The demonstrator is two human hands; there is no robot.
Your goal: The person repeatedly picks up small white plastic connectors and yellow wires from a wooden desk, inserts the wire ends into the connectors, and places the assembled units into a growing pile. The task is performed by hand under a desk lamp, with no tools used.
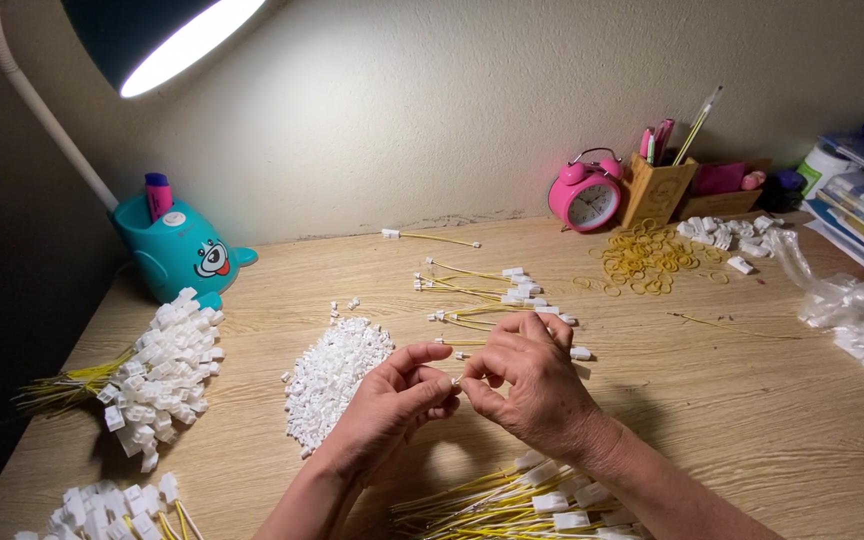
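Near the middle of the pale wooden desk (752, 400), left hand (392, 400) and right hand (527, 375) pinching one tiny white plastic connector (457, 381) between fingertips. Light, rigid, slippery, likely; best nipped by flat sides, thin yellow wire just behind.

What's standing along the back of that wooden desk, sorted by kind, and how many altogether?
Teal animal-shaped desk lamp base: 1
Pink twin-bell alarm clock: 1
Wooden pen holder: 1
Total: 3
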